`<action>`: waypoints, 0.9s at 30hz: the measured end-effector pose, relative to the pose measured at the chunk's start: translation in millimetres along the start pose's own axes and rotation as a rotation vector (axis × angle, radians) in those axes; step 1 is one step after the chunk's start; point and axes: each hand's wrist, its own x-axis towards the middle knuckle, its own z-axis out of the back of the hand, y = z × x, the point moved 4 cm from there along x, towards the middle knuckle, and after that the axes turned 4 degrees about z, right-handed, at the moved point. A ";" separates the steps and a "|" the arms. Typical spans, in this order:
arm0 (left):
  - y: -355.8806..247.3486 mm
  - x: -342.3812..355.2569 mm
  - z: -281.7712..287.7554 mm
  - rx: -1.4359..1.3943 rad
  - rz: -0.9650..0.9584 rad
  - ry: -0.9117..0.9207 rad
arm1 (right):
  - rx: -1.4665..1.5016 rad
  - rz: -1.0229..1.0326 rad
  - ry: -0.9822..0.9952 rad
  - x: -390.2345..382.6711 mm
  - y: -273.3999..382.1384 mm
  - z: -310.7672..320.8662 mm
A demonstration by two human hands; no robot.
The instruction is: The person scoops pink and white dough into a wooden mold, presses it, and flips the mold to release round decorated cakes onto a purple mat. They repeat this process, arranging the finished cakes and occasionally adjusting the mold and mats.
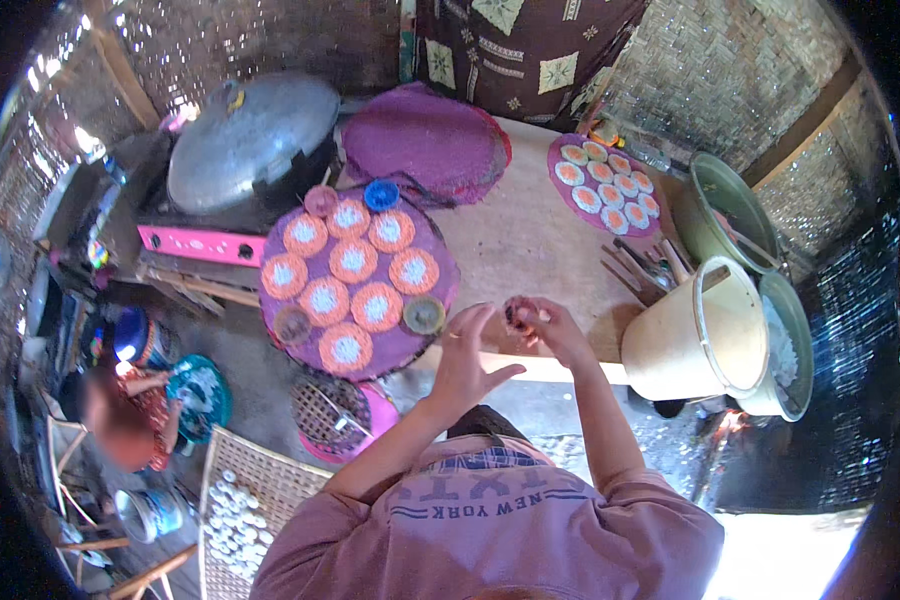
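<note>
My left hand [467, 358] is raised over the near edge of the table, its fingers spread and nothing in them. Close beside it, my right hand [547, 326] has its fingers curled together; a small dark patch shows at the fingertips, too small to name. Left of the hands is a round purple cloth-covered tray [440, 265] bearing several orange discs [353, 260] with white centres. Small cups stand at its edge: a pink cup [321, 201], a blue cup [381, 195], a brown cup [292, 325] and an olive cup [424, 315].
A lidded metal pot [255, 140] and purple cloth rounds [420, 140] are at the back. Far right, a purple round [560, 150] carries white-and-orange discs. A cream bucket [670, 340] stands by wooden-handled tools [635, 270]. Another person [135, 420] sits at left by a teal basin [220, 390].
</note>
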 end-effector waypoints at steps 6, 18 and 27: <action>41.7 -129.9 5.7 -0.095 0.394 0.011 | -0.946 0.358 -0.290 6.1 -13.6 34.0; 127.4 -481.5 -184.5 -0.052 1.164 -0.435 | -0.072 -0.665 0.596 -102.3 -323.4 -5.6; 122.2 -584.8 -362.0 -0.371 1.195 -0.227 | 0.919 -0.575 -0.421 24.0 -588.1 123.0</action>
